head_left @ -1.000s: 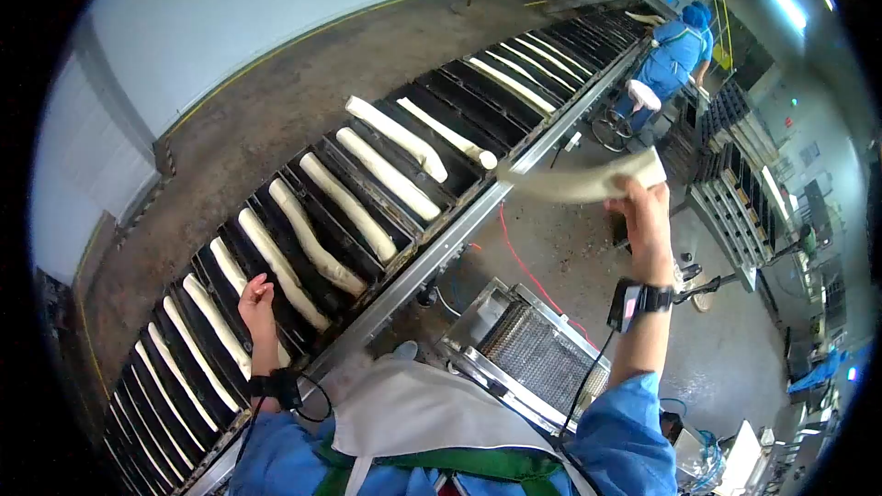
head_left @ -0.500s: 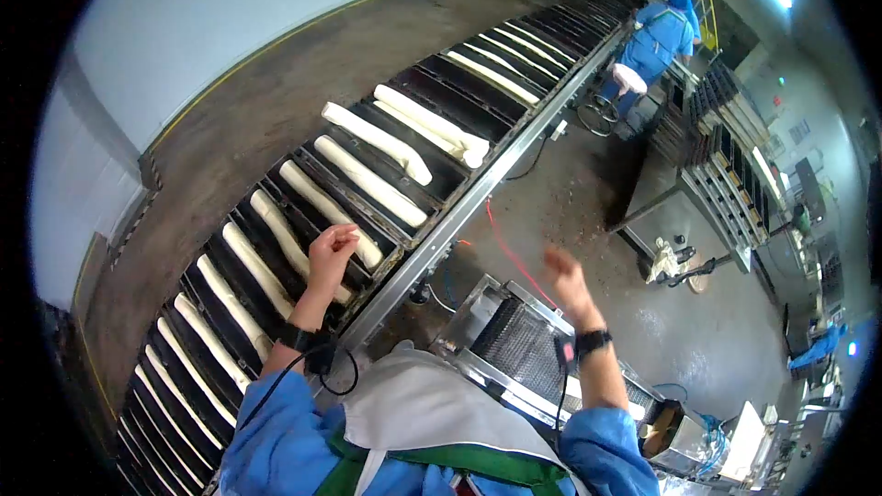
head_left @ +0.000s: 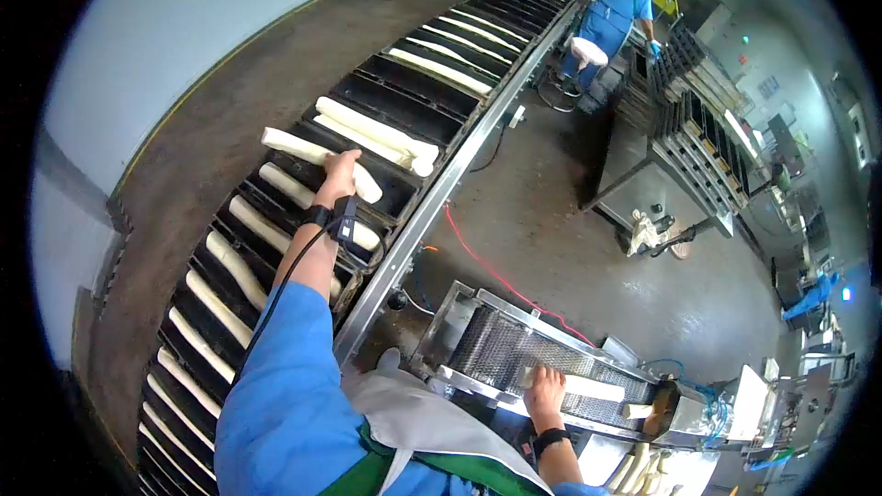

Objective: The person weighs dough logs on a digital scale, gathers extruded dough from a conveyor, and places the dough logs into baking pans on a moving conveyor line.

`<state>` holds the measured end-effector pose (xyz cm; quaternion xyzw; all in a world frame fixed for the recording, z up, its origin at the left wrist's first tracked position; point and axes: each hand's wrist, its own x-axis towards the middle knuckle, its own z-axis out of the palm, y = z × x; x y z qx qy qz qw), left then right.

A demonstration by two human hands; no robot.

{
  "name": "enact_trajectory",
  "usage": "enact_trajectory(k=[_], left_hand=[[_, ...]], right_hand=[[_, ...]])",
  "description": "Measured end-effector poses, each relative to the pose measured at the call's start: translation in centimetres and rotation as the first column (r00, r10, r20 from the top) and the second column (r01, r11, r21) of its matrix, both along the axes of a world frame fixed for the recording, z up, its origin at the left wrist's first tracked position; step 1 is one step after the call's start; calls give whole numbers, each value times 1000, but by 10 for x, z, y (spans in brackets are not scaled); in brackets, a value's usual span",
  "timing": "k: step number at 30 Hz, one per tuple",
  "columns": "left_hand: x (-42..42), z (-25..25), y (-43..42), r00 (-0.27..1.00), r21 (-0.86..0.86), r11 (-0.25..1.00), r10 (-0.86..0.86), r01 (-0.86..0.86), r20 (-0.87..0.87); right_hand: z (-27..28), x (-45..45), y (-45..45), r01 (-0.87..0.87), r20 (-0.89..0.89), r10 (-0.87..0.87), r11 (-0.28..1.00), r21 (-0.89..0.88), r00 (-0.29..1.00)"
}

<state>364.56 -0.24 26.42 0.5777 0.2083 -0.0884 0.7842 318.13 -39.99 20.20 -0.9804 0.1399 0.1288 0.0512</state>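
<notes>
My left hand reaches over the black trays and is closed round the middle of a long pale dough roll. Its fingertips are partly hidden against the roll. Beside it, further along, two dough rolls lie together in one tray. Down on the metal mesh conveyor, my right hand grips the near end of another dough roll. A short dough piece lies beyond that roll, by the machine's opening.
Several more trays with single dough rolls run down the line, edged by a metal rail. A co-worker in blue stands further up. Stacked trays rest on a metal table at right. A red hose crosses the floor.
My left hand has moved up the line and closed on a dough roll. My right hand has come down from mid-air onto a roll on the mesh conveyor. The view has shifted.
</notes>
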Motion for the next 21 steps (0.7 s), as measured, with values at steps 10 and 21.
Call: enact_trajectory(k=[10,21], left_hand=[[-6,-5,-33,975,101,969,224,-224,11],[-24,23,-67,908,883,464,-336,-72,251]], right_hand=[[62,93,-68,143,394,-328,892,429,859],[280,317,-15,-312,103,-557,-295,903,824]])
